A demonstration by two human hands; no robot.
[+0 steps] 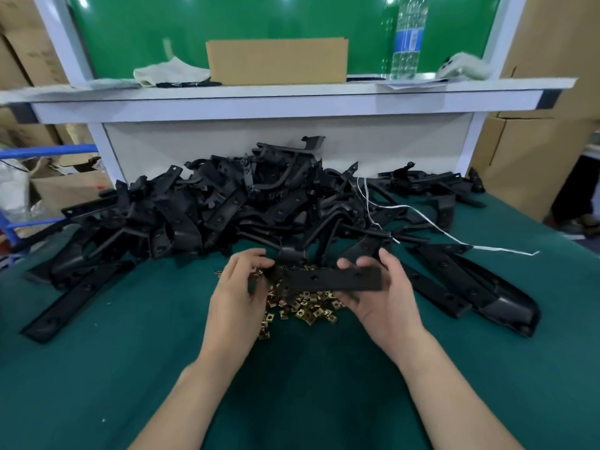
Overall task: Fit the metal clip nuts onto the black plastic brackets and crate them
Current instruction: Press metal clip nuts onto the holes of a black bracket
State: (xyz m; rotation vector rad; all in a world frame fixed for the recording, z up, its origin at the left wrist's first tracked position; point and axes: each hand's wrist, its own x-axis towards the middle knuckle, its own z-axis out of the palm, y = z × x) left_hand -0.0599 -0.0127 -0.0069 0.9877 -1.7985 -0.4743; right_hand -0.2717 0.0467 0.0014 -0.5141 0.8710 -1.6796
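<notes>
- The right grip (383, 297) grasps the held bracket (331, 279) at its right-hand end, thumb on top and fingers under, keeping the flat strip about level above the surface (130, 352).
- The left grip (240, 287) is curled at the strip's left end. A brass glint shows by its fingertips, but blur hides whether it pinches a clip nut, the strip's end, or both, so I cannot tell.
- Two holes show along the strip's top face. No nut sits plainly on it, so I judge the fitting as in hand, not done.
- Just beneath both grips lies the pile of clip nuts (308, 310), loose and tangled on the surface.
- Risk: a nut pushed on askew may miss its hole or spring off. A one-ended hold lets the strip twist under the push.
- Risk: a dropped nut falls among its fellows and is lost to count.
- Beyond lies the heap of brackets (227, 206), piled high against the back panel. Dragging one out could tumble others onto the nuts.
- A white string (422, 219) trails through the heap and could snag a bracket.
- Long brackets (454, 277) lie to the right, near the right grip's wrist, where a careless elbow could sweep them off.
- No crate is plainly in view. A cardboard box (276, 60) stands on the shelf above.
</notes>
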